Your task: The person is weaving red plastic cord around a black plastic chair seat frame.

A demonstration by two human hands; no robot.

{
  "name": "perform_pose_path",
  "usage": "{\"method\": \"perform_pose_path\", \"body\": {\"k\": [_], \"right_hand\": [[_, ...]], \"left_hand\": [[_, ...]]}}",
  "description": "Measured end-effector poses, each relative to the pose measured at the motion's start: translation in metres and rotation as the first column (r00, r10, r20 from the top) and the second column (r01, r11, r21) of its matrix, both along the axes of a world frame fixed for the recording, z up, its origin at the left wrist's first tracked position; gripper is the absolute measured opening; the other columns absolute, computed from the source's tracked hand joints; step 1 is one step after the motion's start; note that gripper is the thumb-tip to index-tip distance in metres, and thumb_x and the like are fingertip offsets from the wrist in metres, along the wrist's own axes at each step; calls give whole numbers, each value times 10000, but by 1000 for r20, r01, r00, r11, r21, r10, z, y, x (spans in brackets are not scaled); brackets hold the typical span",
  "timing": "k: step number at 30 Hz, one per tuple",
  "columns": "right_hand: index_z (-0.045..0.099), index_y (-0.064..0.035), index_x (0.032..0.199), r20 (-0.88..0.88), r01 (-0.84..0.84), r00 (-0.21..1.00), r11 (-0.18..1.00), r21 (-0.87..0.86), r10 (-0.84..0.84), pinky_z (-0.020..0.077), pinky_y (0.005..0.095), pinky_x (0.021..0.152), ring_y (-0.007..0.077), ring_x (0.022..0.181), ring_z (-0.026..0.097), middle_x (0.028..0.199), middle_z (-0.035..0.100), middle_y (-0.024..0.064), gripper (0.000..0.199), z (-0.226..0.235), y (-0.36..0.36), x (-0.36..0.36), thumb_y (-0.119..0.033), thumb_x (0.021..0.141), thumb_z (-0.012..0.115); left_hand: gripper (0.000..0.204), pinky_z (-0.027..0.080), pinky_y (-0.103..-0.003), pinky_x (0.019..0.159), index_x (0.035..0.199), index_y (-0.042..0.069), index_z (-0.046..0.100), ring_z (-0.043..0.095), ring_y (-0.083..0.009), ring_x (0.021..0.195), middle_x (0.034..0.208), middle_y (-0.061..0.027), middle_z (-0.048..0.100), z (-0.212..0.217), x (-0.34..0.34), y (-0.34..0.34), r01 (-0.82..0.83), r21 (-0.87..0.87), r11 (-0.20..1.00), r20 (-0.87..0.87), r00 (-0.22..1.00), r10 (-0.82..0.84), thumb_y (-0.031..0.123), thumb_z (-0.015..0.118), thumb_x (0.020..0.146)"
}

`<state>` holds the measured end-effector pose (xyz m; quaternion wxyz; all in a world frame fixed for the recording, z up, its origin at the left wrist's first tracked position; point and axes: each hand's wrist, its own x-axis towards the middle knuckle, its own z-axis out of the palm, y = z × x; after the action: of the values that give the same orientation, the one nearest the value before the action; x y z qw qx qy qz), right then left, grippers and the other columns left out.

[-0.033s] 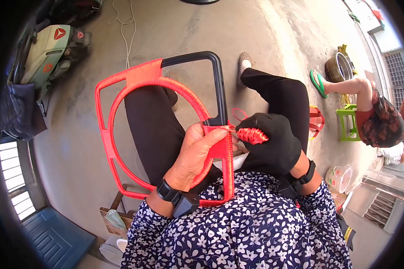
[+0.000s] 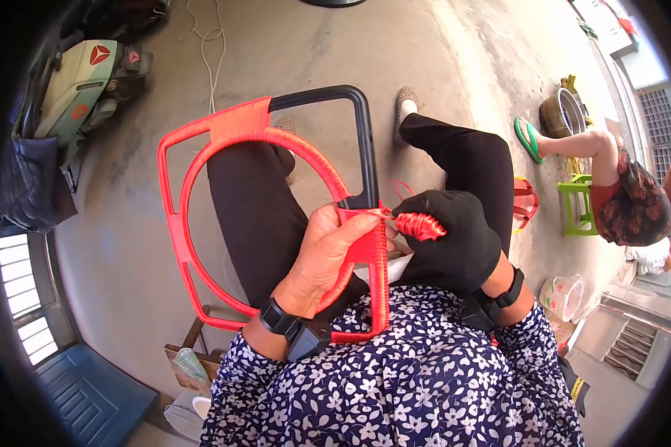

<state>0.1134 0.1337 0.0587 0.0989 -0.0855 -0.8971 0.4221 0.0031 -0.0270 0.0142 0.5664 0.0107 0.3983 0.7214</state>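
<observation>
Across my lap lies a square frame [image 2: 255, 123] with a ring inside it, mostly wrapped in red-orange cord. Its far right corner is a bare black bar [image 2: 363, 141]. My bare left hand [image 2: 322, 249] grips the frame's right side where wrapping meets black bar, thumb pressed on the cord. Just right of it, my black-gloved right hand [image 2: 455, 238] is closed around a bundle of red cord [image 2: 420, 225]. A strand runs from the bundle to the frame's edge by my left thumb. A thin loose loop of cord [image 2: 401, 186] rises above the glove. The gloved fingertips are partly hidden.
At far right another person's leg [image 2: 578, 144] with a green sandal extends beside a green stool [image 2: 576, 205]. A metal pot [image 2: 563, 112] stands near that foot. A scooter [image 2: 82, 86] is parked at left. A red bag [image 2: 525, 203] sits beyond my right knee.
</observation>
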Motion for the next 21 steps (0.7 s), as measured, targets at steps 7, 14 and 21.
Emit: {"method": "perform_pose_path", "body": {"k": [7,14,21], "right_hand": [[662,-56,944,-88,-52,994,994,97,60,524,357,636,301,696,666,832,687,111,317,18,1,22,-28,634,724],[657,-35,918,-34,175,983,979,-107,-180,509,319,644,265,686,669,779,673,127,276,22,-13,22,-26,654,739],[652,-15,882,39,50,998,967,-250,-42,478,266,669,124,737,613,860,669,107,137,10,17,20,-72,762,686]], "left_hand": [[219,558,-288,699,1017,-17,609,682,-184,761,872,-120,683,0,-3,-2,17,-61,998,-51,998,-21,178,623,919],[213,556,-281,679,1008,-3,612,682,-179,751,863,-116,682,3,-2,0,20,-47,999,-53,998,-23,186,635,914],[191,549,-272,661,1007,3,616,674,-159,730,854,-96,682,1,-1,1,15,-75,997,-78,997,-21,165,640,909]]}}
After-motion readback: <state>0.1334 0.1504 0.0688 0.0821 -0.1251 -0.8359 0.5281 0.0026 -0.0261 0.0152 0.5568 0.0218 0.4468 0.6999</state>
